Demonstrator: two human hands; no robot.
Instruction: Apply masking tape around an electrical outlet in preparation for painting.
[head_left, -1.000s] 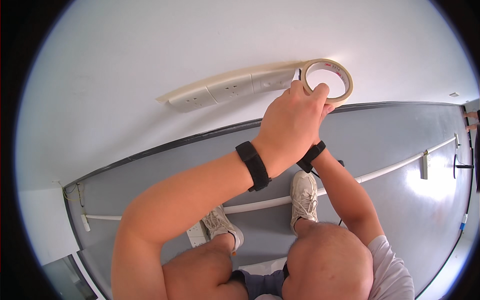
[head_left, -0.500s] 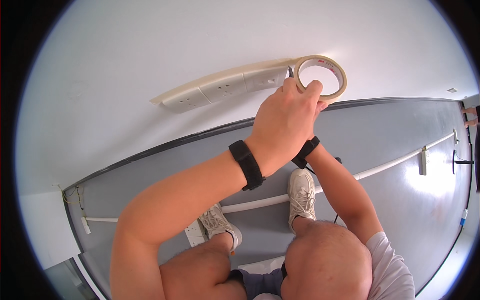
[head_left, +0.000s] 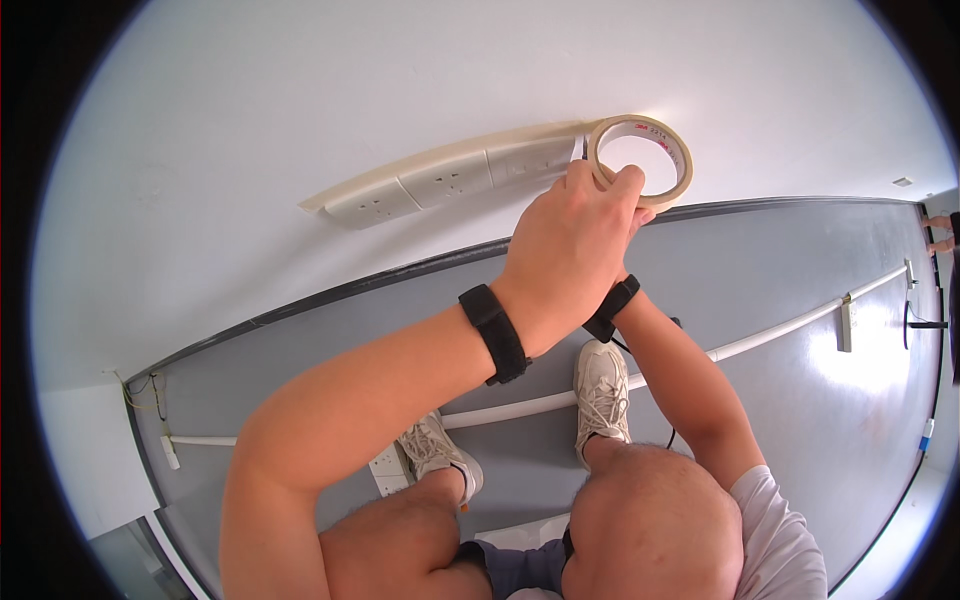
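Note:
A roll of cream masking tape stands against the white wall at the right end of a socket row. My left hand is closed on its lower left rim, the thumb reaching into the ring. A cream strip of tape runs from the roll along the top edge of the white wall sockets. Behind my left hand, my right hand is mostly hidden; only a bit of its fingers shows beneath the roll. A small dark sliver shows between the roll and the last socket plate; its kind is unclear.
Grey floor meets the wall at a dark skirting. A white pipe crosses the floor by my shoes. A white power strip lies beside my left shoe. Part of another person shows at the far right.
The dark pointed tip beside the roll shows less now. A shadow covers more of the right-hand socket plate. Both hands and the roll have barely moved.

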